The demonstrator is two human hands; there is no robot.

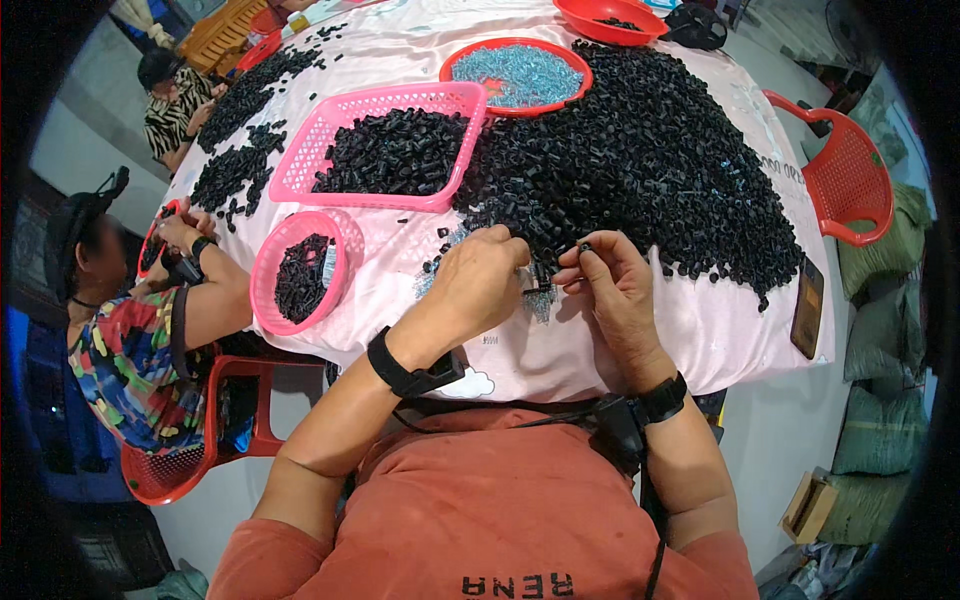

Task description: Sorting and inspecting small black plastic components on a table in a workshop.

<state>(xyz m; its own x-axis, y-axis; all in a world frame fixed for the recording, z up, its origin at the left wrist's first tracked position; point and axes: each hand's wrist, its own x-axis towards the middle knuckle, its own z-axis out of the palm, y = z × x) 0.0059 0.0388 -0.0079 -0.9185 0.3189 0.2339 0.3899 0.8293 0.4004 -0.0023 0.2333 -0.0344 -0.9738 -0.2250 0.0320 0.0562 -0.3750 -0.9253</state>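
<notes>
My left hand (478, 278) is closed, its fingers curled and pressed together over the near edge of the pile. What it holds is hidden behind the fingers. Between thumb and forefinger, my right hand (618, 290) pinches a small black plastic piece (585, 247). In the gap between my hands, beside the left fingertips, a few black pieces (540, 280) show above some shiny small bits (541, 306) on the cloth. Just beyond both hands spreads a large heap of small black plastic parts (640, 160).
A pink rectangular basket (375, 203) and a round pink basket (260, 280) hold black parts. A red basin (588, 85) holds shiny pale-blue bits. A phone (807, 310) lies at the right edge, near a red chair (850, 165). Two people (140, 340) work at left.
</notes>
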